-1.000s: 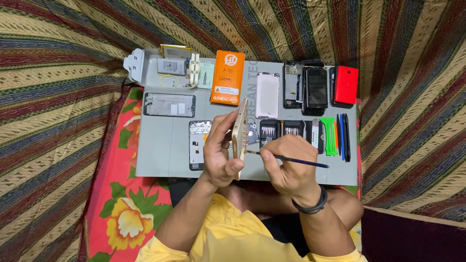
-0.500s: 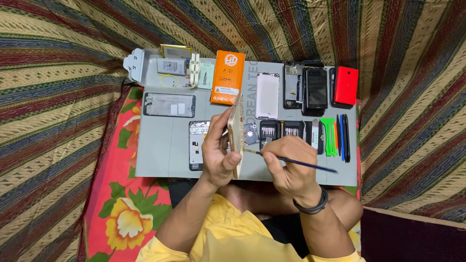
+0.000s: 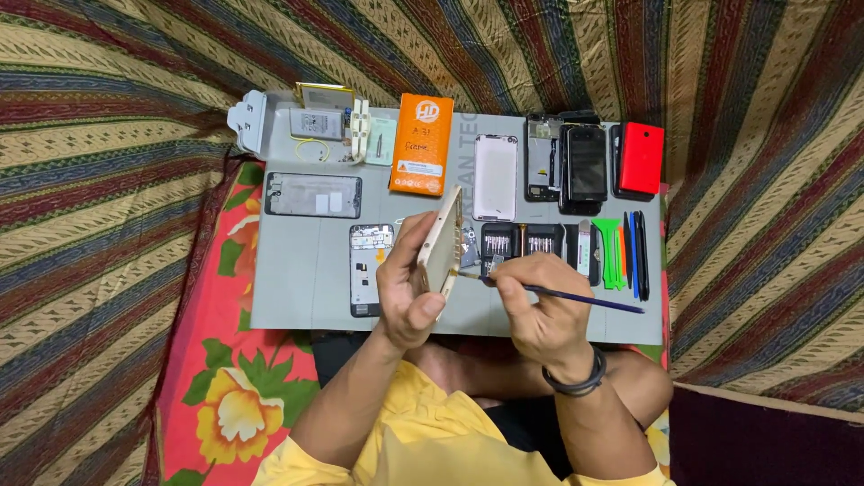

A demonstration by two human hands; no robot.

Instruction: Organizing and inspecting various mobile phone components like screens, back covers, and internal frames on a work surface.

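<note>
My left hand grips a gold phone body, held on edge above the grey work mat. My right hand pinches a thin blue-handled tool like a pen. Its yellowish tip touches the right side of the phone body. A black band sits on my right wrist. Behind my hands lie a black screwdriver bit set and a stripped phone frame.
On the mat lie an orange box, a white back cover, a dark phone frame, black phones, a red phone, green and blue pry tools and small parts at top left. Striped and floral cloths surround the mat.
My left hand has tilted the gold phone body slightly and lowered it a little. My right hand has shifted the tool's tip along the phone's edge.
</note>
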